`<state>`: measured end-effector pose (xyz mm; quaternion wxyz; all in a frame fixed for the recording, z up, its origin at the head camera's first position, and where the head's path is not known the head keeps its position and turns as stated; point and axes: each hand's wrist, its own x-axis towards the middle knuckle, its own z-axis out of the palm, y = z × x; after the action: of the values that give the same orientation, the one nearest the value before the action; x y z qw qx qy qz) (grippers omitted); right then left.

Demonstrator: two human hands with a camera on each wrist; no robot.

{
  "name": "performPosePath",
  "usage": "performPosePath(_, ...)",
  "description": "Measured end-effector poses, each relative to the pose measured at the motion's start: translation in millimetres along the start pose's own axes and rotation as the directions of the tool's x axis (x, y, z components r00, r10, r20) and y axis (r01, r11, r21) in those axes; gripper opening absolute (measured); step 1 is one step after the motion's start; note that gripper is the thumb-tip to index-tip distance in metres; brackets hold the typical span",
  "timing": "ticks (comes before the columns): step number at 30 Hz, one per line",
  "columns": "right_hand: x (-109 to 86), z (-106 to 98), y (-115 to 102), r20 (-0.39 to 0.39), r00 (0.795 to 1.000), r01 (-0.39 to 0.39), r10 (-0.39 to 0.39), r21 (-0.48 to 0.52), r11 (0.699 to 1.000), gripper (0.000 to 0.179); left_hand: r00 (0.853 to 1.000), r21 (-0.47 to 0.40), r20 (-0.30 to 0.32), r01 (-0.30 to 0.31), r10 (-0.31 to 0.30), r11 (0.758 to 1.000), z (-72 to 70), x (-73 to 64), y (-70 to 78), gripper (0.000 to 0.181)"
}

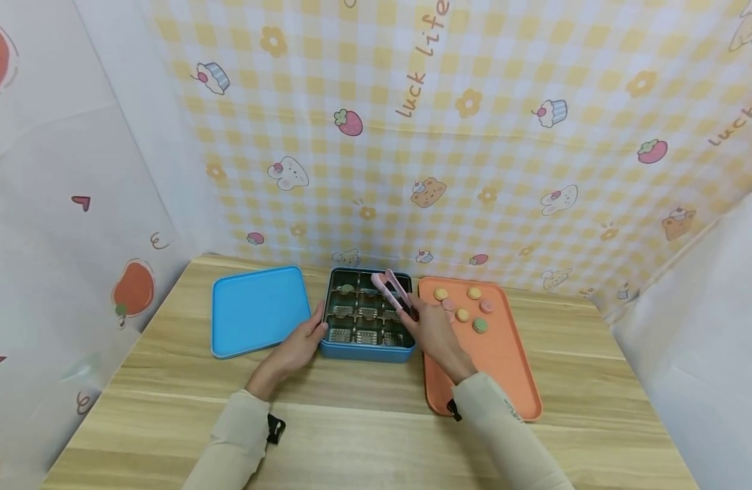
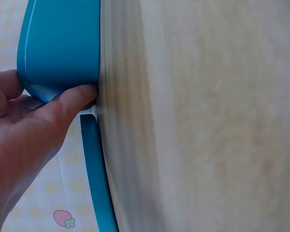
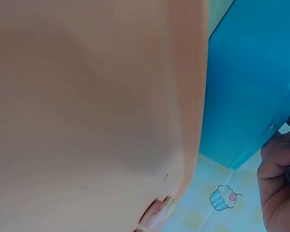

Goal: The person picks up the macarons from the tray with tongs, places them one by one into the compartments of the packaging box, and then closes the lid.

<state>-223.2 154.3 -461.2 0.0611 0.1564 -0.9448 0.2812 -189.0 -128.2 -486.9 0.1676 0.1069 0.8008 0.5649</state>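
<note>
A blue tin box [image 1: 366,351] with metal-lined compartments stands mid-table; a green round piece [image 1: 347,288] lies in a far-left compartment. My left hand [image 1: 313,331] grips the box's near-left corner; in the left wrist view the thumb [image 2: 75,96] presses against the box [image 2: 58,48]. My right hand [image 1: 414,315] holds pink tongs [image 1: 390,289] whose tips hang over the box's far compartments. I cannot tell whether anything is between the tips. Several round yellow, pink and green pieces [image 1: 462,315] lie on the orange tray [image 1: 504,361] at the right.
The blue lid [image 1: 259,309] lies flat left of the box, its edge [image 2: 94,169] close to my thumb. The wooden table [image 1: 363,422] is enclosed by patterned sheets at the back and sides. In the right wrist view the tray [image 3: 87,96] fills the frame beside the box [image 3: 251,82].
</note>
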Motion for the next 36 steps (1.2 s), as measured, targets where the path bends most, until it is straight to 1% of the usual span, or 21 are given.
performPosePath(11,0.0,2.4,-2.6,-0.005,1.000,0.009,-0.009,-0.021,1.000,0.016,1.000,-0.025,-0.009,-0.002,0.002,1.000,5.0,0.2,-2.8,0.058)
performPosePath(19,-0.8,3.6,-5.5,0.024,1.000,0.012,-0.011,-0.036,0.999,0.019,1.000,-0.016,-0.017,0.004,-0.004,1.000,4.4,-0.9,-2.2,0.058)
performPosePath(26,-1.5,4.3,-7.8,0.043,0.999,0.007,-0.004,-0.074,0.997,0.032,1.000,-0.012,-0.023,0.000,-0.001,1.000,4.1,-1.1,-1.9,0.058)
performPosePath(30,-0.6,4.2,-8.4,0.057,0.998,-0.004,0.009,-0.074,0.997,0.037,1.000,-0.006,-0.023,0.003,-0.003,1.000,3.3,-1.1,-2.5,0.058)
performPosePath(36,1.6,5.2,-6.7,0.057,0.998,-0.011,0.015,-0.081,0.997,0.035,1.000,0.013,-0.025,0.006,-0.006,1.000,3.0,-0.7,-1.9,0.058)
